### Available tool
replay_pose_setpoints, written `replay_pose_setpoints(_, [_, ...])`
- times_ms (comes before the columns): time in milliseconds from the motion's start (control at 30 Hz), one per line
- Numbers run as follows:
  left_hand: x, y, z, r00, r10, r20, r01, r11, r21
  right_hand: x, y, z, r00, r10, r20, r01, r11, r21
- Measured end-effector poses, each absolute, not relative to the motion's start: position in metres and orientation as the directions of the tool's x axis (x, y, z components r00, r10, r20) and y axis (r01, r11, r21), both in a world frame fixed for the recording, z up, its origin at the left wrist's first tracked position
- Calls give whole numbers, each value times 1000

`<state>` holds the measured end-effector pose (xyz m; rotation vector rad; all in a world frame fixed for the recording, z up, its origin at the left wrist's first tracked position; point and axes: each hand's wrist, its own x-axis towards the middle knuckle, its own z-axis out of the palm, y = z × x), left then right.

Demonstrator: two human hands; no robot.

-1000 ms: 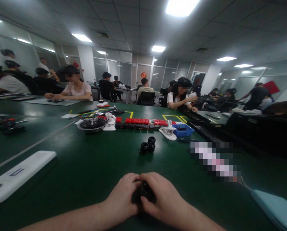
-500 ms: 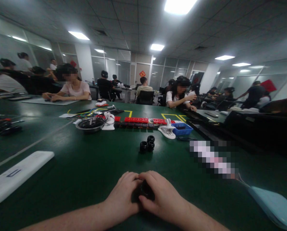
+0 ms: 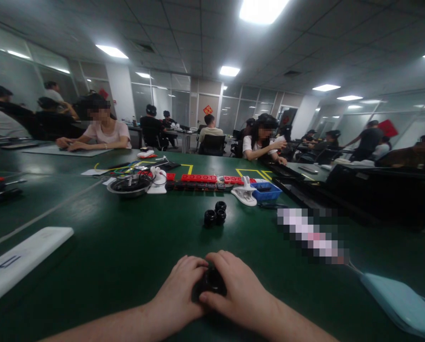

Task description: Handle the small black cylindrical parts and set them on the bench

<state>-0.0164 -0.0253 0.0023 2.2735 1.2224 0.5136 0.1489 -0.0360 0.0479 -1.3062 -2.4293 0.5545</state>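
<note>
Near the front edge of the green table, my left hand (image 3: 181,292) and my right hand (image 3: 236,289) are curled round a black round part (image 3: 213,280) from both sides. The fingertips of both hands nearly meet over its far side, and my right thumb lies along its near side. Much of the part is hidden by the fingers. Farther forward, three black ring-shaped parts (image 3: 215,214) stand in a tight cluster on the table.
Across the table lie a metal bowl (image 3: 130,185), white clamps (image 3: 245,194), a red strip (image 3: 200,178) and a blue tray (image 3: 266,191). A white case (image 3: 29,261) is at left, a light-blue pouch (image 3: 397,299) at right. Other people sit beyond.
The view has shifted slightly to the right. More of the black part shows between my hands, and its opening is now visible.
</note>
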Motion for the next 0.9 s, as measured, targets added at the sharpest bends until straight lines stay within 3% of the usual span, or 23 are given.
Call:
replay_pose_setpoints(333, [-16,-26,6,520,848,101,653,-471,593,149,-38,51,-612,775,154,648,604,-464])
replay_pose_setpoints(600, [-16,-25,5,536,836,116,638,-492,593,149,-36,48,-513,853,92,723,488,-489])
replay_pose_setpoints(900, [-17,-24,1,533,839,110,636,-483,602,150,-34,51,-626,768,133,600,584,-547])
